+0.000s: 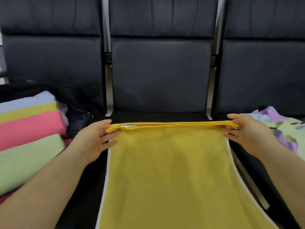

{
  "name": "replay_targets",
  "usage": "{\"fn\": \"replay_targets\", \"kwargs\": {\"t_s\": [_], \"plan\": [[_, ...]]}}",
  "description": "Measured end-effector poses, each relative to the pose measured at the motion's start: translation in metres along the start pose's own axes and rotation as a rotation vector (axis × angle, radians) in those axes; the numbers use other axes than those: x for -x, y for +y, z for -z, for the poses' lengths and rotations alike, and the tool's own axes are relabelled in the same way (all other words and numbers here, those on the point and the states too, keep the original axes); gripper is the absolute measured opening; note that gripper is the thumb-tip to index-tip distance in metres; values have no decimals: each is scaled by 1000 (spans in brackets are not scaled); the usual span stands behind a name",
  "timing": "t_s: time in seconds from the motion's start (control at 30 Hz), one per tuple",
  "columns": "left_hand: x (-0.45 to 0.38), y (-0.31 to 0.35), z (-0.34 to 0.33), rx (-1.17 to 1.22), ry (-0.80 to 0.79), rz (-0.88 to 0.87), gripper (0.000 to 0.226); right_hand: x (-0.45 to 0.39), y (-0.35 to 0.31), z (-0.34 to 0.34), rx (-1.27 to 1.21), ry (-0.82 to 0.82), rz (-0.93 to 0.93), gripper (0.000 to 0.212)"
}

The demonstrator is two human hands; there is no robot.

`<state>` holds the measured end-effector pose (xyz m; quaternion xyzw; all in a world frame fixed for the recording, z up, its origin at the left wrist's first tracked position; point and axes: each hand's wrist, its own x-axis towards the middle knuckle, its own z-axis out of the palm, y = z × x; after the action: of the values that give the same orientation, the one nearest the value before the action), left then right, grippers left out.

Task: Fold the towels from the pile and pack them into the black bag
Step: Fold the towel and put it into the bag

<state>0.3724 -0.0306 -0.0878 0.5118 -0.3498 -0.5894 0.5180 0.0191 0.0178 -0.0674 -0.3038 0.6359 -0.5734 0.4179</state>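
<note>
Right now we hold a yellow towel (170, 171) stretched across the middle black seat (160, 76), its far edge doubled over into a layered fold that runs between our two hands. Our left hand (97, 139) pinches the left corner of that fold, thumb on top and fingers curled beneath the cloth; our right hand (245, 133) grips the right corner the same way, thumb above, fingertips tucked under the stacked layers. Both hands are level with each other and well apart, keeping the folded edge taut. A thin white trim borders the towel's long sides. Just inside the left corner a small white label (128, 126) peeks out from between the layers, but any writing on it is too small and blurred for us to read. On the seat to our left sits a stack of folded towels (28, 129) in lavender-blue, yellow, pink and green, and just behind it lies the black bag (77, 111), a zip line faintly visible on it. On the seat to our right rests the unfolded pile (283, 129), a jumble of purple, pale green and light blue cloth; dark marks show on the green piece, though we cannot make them out as letters
</note>
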Motion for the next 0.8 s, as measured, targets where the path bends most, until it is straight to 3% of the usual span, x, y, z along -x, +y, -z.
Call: {"fn": "replay_targets", "kwargs": {"t_s": [0.3,0.5,0.63,0.67,0.77,0.8], "plan": [[-10,0,1,-135,-7,-53,24,-10,13,11,92,-76,83,30],[26,7,19,-301,-233,13,12,21,14,40,310,-101,20,27],[53,3,41,-603,-439,175,61,42,23,63,554,-207,-95,24],[60,-2,43,-693,-453,224,64,47,26,68,638,-256,-129,22],[79,-24,42,-923,-438,323,23,61,40,77,949,-360,-192,17],[84,-31,42,-1031,-435,332,20,64,43,78,1043,-371,-165,16]]}}
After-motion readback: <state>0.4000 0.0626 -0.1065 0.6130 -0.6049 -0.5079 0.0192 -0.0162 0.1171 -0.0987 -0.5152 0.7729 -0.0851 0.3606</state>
